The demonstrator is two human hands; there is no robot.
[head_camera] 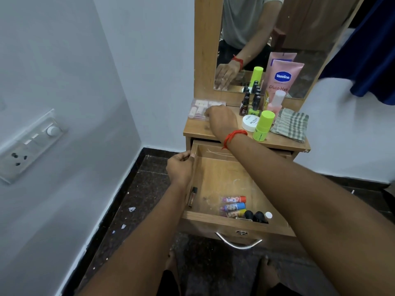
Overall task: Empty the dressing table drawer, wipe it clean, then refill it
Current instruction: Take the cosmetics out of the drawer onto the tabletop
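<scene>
Now the drawer (220, 178) is seen pulled well out of the dressing table (196, 130), its wooden floor mostly bare. Its left wall is gripped by the left hand (180, 168), with the fingers curled over the top edge. The right hand (221, 121), a red thread (234, 135) tied at its wrist, is stretched across the drawer to the tabletop. There it is set against a clear plastic case (199, 108) at the back left corner — whether the case is actually pinched cannot be told, since the fingertips are hidden behind the knuckles.

In the drawer's front right corner three coloured tubes (233, 207) are laid side by side, with two dark-capped bottles (254, 216) and a small white cap (268, 215) just beside them. One slim vial (193, 194) is lying along the left wall.

On the tabletop several things are gathered — nail polish bottles (254, 104), a white jar (251, 122), a lime-green stick (264, 126) and a pink Vaseline tube (283, 79) leaned on the mirror (256, 28). A folded checked cloth (290, 124) is placed at the right edge.
</scene>
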